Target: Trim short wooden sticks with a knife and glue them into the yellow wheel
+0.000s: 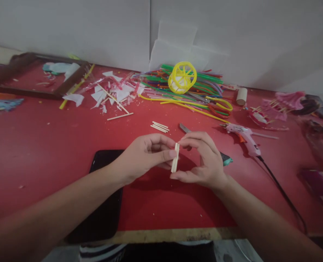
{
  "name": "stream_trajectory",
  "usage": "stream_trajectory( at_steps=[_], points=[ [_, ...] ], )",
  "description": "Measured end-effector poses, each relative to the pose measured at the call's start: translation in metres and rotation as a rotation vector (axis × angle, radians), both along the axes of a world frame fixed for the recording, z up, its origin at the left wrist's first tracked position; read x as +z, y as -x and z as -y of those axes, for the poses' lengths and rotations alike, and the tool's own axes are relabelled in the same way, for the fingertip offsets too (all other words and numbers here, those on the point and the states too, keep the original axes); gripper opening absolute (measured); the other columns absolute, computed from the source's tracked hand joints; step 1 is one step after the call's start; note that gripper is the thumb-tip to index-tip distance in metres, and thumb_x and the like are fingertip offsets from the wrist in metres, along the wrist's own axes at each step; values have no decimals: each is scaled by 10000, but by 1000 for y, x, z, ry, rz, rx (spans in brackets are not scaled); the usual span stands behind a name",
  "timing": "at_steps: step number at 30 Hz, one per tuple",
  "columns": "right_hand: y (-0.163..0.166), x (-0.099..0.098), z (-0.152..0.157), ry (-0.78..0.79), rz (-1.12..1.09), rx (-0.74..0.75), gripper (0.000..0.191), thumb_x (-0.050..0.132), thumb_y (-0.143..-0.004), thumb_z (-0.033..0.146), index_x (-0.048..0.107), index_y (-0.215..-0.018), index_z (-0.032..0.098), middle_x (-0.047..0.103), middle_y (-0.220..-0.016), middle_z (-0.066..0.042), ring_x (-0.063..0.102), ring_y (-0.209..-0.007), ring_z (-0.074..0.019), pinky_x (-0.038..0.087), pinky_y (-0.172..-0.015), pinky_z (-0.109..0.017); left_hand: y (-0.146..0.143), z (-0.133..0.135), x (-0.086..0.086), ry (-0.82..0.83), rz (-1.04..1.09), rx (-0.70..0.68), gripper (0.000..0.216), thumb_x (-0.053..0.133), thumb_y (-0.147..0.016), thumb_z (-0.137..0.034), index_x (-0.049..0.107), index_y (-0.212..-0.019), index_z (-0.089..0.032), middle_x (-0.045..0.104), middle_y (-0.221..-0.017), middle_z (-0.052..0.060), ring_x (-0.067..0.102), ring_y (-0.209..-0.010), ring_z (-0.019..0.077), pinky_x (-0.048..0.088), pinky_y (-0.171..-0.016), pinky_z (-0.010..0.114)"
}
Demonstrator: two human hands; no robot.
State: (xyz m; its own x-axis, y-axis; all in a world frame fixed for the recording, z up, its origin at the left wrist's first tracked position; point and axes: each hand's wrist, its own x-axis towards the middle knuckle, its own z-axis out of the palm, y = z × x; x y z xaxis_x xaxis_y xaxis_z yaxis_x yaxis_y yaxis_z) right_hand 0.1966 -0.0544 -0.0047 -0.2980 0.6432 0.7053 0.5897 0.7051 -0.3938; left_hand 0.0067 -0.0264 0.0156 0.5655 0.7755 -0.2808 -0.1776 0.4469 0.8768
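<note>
Between my two hands stands a small bundle of short wooden sticks (175,158), held upright side by side. My left hand (153,154) pinches its side with thumb and fingers. My right hand (205,160) grips its top with the fingers and its bottom end with the thumb. Several more short wooden sticks (160,126) lie on the red table (145,207) just beyond my hands. A grey blade (184,128) pokes out behind my right hand; a dark and green piece (226,159) shows on that hand's other side.
A pink glue gun (244,136) with a black cord lies at right. Behind are colourful pipe cleaners (156,82), a yellow wheel-like frame (182,77), paper scraps (123,92) and a brown wooden frame (22,91). A black phone (103,214) lies beneath my left forearm.
</note>
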Motion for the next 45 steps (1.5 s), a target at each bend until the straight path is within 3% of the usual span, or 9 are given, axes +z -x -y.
stream_trajectory(
  at_steps=[8, 14, 22, 29, 35, 45],
  points=[
    [2, 3, 3, -43, 91, -14, 634, 766, -659, 603, 556, -1101, 200, 619, -987, -96, 641, -903, -232, 561, -785, -409, 2, 8, -3, -187, -37, 68, 208, 732, -755, -93, 638, -930, -156, 658, -650, -44, 629, -568, 56, 530, -557, 125],
    [1, 1, 4, -45, 138, -10, 835, 705, -617, 733, 527, -1209, 171, 616, -1064, -121, 634, -996, -266, 557, -852, -447, 3, 10, -4, -316, -64, 124, 273, 719, -774, -107, 589, -1006, -172, 665, -667, -55, 627, -557, 52, 510, -557, 122],
    [1, 1, 3, -58, 119, 40, 688, 831, -645, 475, 582, -1155, 86, 618, -1059, -129, 626, -989, -207, 545, -897, -349, 5, 12, -5, -307, -64, 81, 267, 705, -811, -136, 567, -1031, -197, 668, -696, -74, 631, -578, 29, 496, -560, 86],
    [0, 4, 5, -38, 112, 31, 745, 817, -634, 537, 568, -1186, 103, 604, -1093, -135, 618, -999, -214, 553, -881, -356, 6, 13, -4, -329, -93, 102, 330, 711, -802, -141, 521, -1064, -205, 659, -677, -86, 629, -580, 31, 485, -554, 82],
    [-1, 2, 5, -38, 117, 35, 666, 823, -660, 453, 562, -1187, 141, 618, -1084, -117, 628, -995, -223, 552, -881, -382, 6, 14, -5, -321, -96, 103, 320, 712, -797, -141, 504, -1031, -207, 667, -669, -86, 631, -579, 34, 489, -561, 87],
    [-1, 5, 4, -36, 128, 20, 569, 785, -707, 466, 565, -1153, 189, 640, -1039, -89, 649, -933, -211, 557, -833, -381, 5, 13, -4, -305, -75, 77, 269, 718, -799, -157, 531, -989, -197, 671, -680, -69, 650, -584, 52, 509, -560, 110]
  ],
)
